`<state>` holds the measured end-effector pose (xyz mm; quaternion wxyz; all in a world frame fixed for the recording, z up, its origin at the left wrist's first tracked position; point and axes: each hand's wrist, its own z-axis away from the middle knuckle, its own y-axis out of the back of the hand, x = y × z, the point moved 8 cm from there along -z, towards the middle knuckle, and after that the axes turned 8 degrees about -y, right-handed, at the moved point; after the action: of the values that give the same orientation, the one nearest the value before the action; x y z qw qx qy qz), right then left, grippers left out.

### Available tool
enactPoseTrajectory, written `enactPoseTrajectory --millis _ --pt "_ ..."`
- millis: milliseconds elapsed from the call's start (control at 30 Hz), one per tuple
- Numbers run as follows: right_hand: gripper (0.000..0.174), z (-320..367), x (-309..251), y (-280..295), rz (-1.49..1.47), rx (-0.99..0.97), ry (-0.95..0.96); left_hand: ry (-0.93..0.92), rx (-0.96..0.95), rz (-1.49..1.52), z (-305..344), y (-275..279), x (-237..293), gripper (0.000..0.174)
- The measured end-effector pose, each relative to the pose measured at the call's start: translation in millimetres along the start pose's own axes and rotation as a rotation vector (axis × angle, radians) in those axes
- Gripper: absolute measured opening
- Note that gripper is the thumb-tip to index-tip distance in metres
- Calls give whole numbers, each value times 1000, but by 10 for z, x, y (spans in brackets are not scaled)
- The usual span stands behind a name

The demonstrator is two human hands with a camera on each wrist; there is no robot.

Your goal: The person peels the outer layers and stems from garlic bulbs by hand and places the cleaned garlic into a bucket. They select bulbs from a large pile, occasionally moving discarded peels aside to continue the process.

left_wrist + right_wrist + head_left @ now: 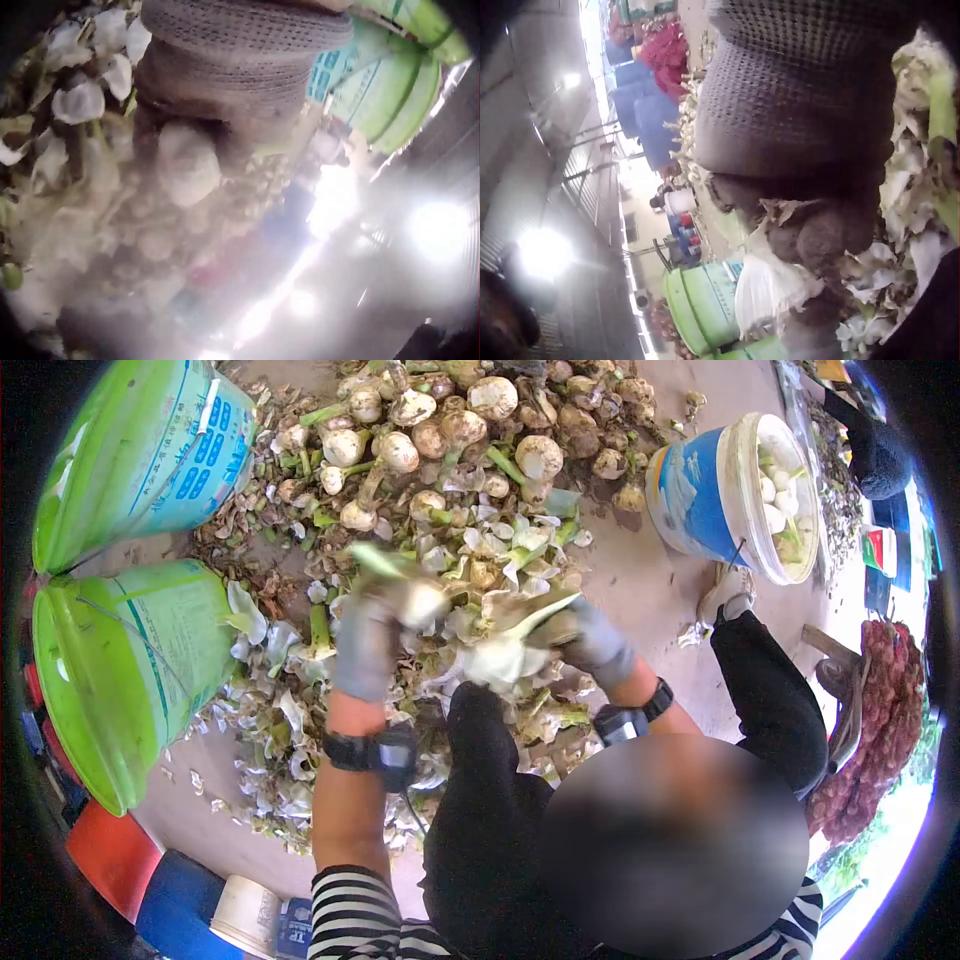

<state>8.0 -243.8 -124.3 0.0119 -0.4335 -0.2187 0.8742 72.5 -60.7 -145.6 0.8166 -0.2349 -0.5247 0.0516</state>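
In the head view, my gloved left hand [365, 645] grips a garlic bulb [425, 603] with a green stem, blurred by motion. The same pale bulb [187, 165] pokes out beneath the glove in the left wrist view. My gloved right hand [597, 643] pinches a piece of white garlic peel [500, 660] with a pale green stalk strip. From the right wrist, this peel [769, 289] hangs from soiled, curled fingers [821, 244]. Both hands are over a heap of stripped peels [285, 750], and unpeeled garlic bulbs [460, 430] are piled beyond them.
Two green buckets [130, 670] lean at the left. A blue and white bucket [690, 490] holding white bulbs stands at the right, near a shoe [727, 595]. Farther right hangs a red net sack [880, 730]. Red and blue containers [185, 900] line the lower left.
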Motion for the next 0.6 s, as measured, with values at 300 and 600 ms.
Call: enactPoseTrajectory --millis 300,600 --pt "37 -119 -352 -125 963 294 176 -122 -7 40 46 -232 -43 36" --pt "28 -100 -164 -56 424 21 87 -104 -25 228 74 -174 -99 38"
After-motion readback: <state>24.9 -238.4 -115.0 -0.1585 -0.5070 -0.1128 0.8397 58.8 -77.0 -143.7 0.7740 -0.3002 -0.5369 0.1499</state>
